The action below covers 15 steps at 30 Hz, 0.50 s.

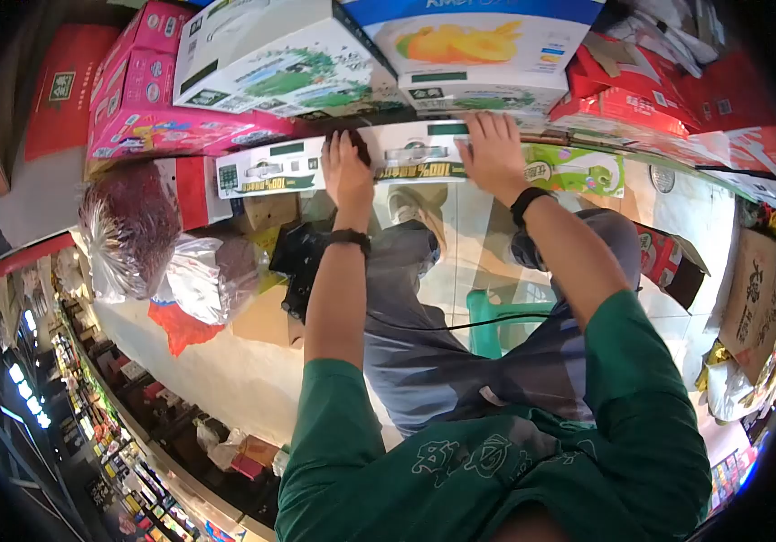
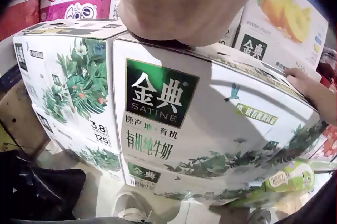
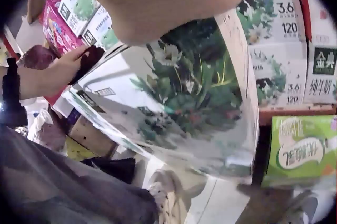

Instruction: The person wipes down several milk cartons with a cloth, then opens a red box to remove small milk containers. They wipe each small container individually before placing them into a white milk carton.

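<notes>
A white SATINE milk carton (image 2: 158, 90), printed with green plants, stands on another carton of the same brand (image 2: 174, 182). My left hand (image 1: 349, 176) lies over its top near the left end, with a dark patch beside the fingers. On the right end rests my right hand (image 1: 493, 155), fingers stretched towards the far edge. In the right wrist view the left hand (image 3: 60, 74) shows on the far end, and the carton's end face (image 3: 195, 92) is close below the camera. A similar carton (image 2: 63, 77) sits directly to the left.
Behind stand more milk cartons (image 1: 279, 59), a box with yellow fruit (image 1: 478, 45) and pink boxes (image 1: 135, 99). A green carton (image 1: 578, 172) lies right. Filled plastic bags (image 1: 130, 226) are at left. Between the legs shows a green stool (image 1: 485, 325).
</notes>
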Available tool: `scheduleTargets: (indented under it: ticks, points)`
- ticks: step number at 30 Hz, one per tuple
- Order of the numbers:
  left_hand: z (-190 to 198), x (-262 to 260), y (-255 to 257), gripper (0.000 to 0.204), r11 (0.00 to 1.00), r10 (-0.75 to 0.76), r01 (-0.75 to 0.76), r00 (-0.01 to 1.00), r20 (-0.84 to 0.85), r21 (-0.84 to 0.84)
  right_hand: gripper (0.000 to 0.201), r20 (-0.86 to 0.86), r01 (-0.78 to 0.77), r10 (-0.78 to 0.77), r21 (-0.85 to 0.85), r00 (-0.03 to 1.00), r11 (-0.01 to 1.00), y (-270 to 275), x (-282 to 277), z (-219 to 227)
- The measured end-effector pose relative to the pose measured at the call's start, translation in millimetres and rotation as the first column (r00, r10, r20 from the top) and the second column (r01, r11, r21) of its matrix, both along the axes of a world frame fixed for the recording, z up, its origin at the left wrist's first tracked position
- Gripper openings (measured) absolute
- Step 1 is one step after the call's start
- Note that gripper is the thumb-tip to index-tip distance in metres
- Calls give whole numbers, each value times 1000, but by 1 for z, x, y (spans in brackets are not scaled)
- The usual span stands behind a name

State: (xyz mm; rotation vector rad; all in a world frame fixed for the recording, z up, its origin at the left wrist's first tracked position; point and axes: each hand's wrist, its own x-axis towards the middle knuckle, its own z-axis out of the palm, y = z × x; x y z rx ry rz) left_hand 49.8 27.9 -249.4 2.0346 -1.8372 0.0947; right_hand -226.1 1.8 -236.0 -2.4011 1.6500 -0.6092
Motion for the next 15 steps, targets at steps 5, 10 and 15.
scheduleTargets:
  ticks: [5, 10, 15]
  points:
    - [4, -42, -2, 34, 992, -22, 20, 1000, -17, -121, 45, 122, -28, 33, -48, 992, 998, -3, -7, -16]
    - [-11, -92, -3, 36, 962, -133, 124, 991, -21, -241, 44, 196, -22, 35, -67, 980, 998, -3, -9, -14]
    - [-7, -137, 1, 41, 970, -182, 159, 976, -118, -185, 43, 193, -28, 44, -80, 980, 996, -2, -9, -15]
